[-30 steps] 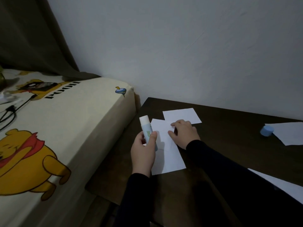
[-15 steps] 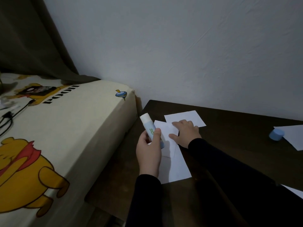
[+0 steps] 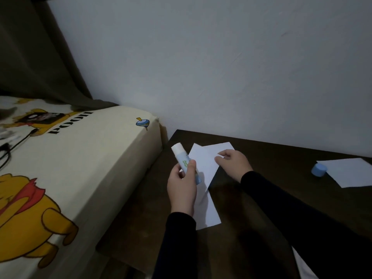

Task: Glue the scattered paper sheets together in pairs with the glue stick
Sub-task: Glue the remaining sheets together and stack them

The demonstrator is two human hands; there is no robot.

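Holding the uncapped glue stick (image 3: 186, 163) upright, the left hand (image 3: 182, 190) wraps its fingers and thumb around the lower barrel, with the white glue end pointing up toward eleven o'clock. The right hand (image 3: 233, 164) pinches the near edge of the upper paper sheet (image 3: 205, 162), which sits angled across a lower paper sheet (image 3: 207, 212) on the dark table (image 3: 261, 198). Both sheets lie at the table's ten o'clock corner, just beside the bed (image 3: 80, 168).

Over at three o'clock another paper sheet (image 3: 350, 172) lies flat, with the blue glue cap (image 3: 319, 169) resting at its left edge. A further white sheet (image 3: 304, 266) peeks out at five o'clock, mostly hidden by the right sleeve.

These sheets look thin, light and floppy, likely to slide on the smooth wood or crease if tugged. Pinching them lightly at a corner or edge, then pressing flat with open fingers, seems the safest way to align a pair. The glue stick is rigid and light; gripping mid-barrel suits it, keeping fingers away from the tacky tip.
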